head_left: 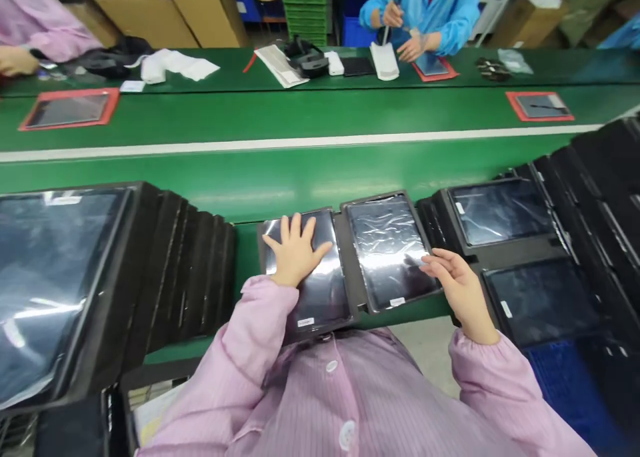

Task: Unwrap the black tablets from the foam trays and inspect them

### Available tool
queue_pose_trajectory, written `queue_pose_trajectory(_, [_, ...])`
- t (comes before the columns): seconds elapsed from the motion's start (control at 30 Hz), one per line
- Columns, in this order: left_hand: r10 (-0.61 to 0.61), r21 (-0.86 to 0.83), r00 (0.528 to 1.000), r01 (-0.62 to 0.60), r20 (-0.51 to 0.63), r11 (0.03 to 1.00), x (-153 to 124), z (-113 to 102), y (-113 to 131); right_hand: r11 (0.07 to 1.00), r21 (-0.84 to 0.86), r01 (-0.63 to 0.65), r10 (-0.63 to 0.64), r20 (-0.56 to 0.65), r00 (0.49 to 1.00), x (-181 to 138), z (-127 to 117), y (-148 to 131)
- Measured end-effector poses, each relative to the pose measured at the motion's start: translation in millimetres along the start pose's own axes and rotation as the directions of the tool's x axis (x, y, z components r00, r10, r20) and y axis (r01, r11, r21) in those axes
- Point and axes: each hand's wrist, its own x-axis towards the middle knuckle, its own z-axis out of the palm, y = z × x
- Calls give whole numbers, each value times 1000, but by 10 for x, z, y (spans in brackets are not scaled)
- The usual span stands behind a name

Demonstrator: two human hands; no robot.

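Observation:
In front of me lies a dark foam tray point(351, 260) with two side-by-side pockets, each holding a glossy black tablet-size screen. My left hand point(295, 254) rests flat on the left screen point(325, 290), its fingers spread. Wrinkled clear film covers the right screen point(383, 237), and a small white label sits at its near edge. At that screen's right edge, my right hand point(457, 284) has its thumb and fingers pressed together. Whatever is between those fingertips is too small to make out.
Stacks of black foam trays stand at left point(170, 270) and right point(595, 184), some holding screens. Across the green bench point(280, 170), a co-worker in blue sleeves handles a screen point(430, 64) on a red mat. Other red-backed screens point(70, 108) lie along the far side.

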Motion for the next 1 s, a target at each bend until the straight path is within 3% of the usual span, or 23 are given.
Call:
queue_pose_trajectory(0.03, [12,7,1000,-11,-11,1000,39,15,99,1000,9,-9,9,-44,999,-13,-69,48])
queue_pose_trajectory(0.1, [245,-19,969,-245,33,969,-49,58,322,999,22,-30,32,-99,995,-44,-185,153])
queue_pose_trajectory(0.13, [424,-53,902,-421,80,906,-151,87,436,999,26,-40,43,-113,993,-61,-231,207])
queue_pose_trajectory(0.2, [695,-129,700,-683,163,719,-385,155,641,998,30,-58,61,-121,991,-92,-300,310])
queue_pose_trajectory(0.23, [751,-145,633,-738,189,659,-484,189,722,997,31,-64,67,-121,990,-104,-324,354])
queue_pose_trajectory(0.27, [768,-141,607,-758,202,636,-557,221,785,997,32,-68,71,-119,990,-110,-341,391])
queue_pose_trajectory(0.4, [764,-99,630,-759,139,644,-624,302,845,998,-7,-58,57,-93,994,-44,-355,438])
queue_pose_trajectory(0.5, [757,-118,653,-752,0,649,-620,334,749,977,-211,-12,7,-23,1000,102,-319,351])
queue_pose_trajectory(0.53, [712,-146,700,-711,-54,688,-626,346,711,953,-301,18,-13,17,1000,159,-299,306])
queue_pose_trajectory(0.6, [499,-249,854,-520,-145,817,-623,365,654,899,-430,84,-46,98,994,272,-244,213])
queue_pose_trajectory(0.67, [174,-392,977,-209,-123,896,-566,369,642,874,-467,131,-66,153,986,376,-173,135])
queue_pose_trajectory(0.7, [33,-454,998,-56,-60,889,-513,362,654,872,-468,146,-75,167,983,422,-133,106])
queue_pose_trajectory(0.77, [-143,-535,982,186,122,824,-369,336,697,861,-480,171,-89,188,978,501,-57,69])
queue_pose_trajectory(0.83, [-208,-562,945,318,252,763,-223,299,744,845,-500,192,-106,196,975,560,4,54])
queue_pose_trajectory(0.93, [-252,-567,931,361,263,741,-128,235,825,842,-494,217,-139,191,972,614,51,76])
queue_pose_trajectory(1.0, [-206,-530,965,263,164,806,-180,187,928,868,-444,221,-158,174,972,635,57,124])
